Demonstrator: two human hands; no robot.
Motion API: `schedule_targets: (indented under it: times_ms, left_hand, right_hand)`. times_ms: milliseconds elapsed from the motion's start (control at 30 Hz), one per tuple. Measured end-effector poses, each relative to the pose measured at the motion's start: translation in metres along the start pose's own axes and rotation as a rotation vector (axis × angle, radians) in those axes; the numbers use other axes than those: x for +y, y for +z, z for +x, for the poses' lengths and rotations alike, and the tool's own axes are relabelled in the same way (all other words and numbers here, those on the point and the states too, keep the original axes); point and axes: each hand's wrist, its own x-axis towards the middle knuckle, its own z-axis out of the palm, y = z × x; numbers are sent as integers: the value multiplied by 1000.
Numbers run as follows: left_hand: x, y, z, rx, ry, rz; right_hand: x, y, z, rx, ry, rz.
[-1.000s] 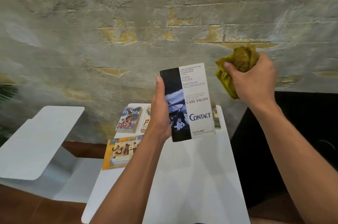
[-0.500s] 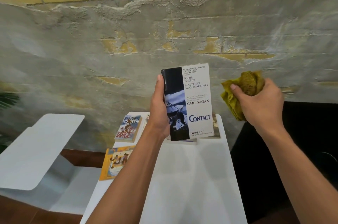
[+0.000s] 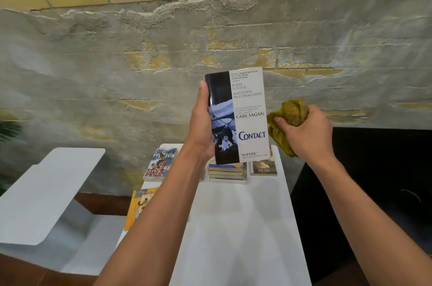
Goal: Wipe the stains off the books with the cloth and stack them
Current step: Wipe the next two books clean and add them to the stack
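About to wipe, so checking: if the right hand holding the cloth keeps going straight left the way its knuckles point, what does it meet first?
Probably the right edge of the white-and-black Contact paperback; depth is unclear.

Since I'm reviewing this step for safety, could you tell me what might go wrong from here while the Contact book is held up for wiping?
The left hand grips the Contact book by one long edge only, so pressure from the cloth in the right hand might twist it loose. If dropped, it could land on the stack of books beneath and knock it askew.
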Motion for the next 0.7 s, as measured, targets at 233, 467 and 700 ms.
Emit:
schedule_targets:
  times_ms: [233,467,700]
  left_hand:
    - [-7,0,3,64,-213,-42]
    - [-65,-10,16,241,-527,-229]
    - [-143,-10,23,253,-669,-95]
  right_hand:
    - [15,-1,-8,-40,27,-17]
    - [67,-18,-6,-82,157,-28]
    - [140,-21,-1,-157,305,-22]
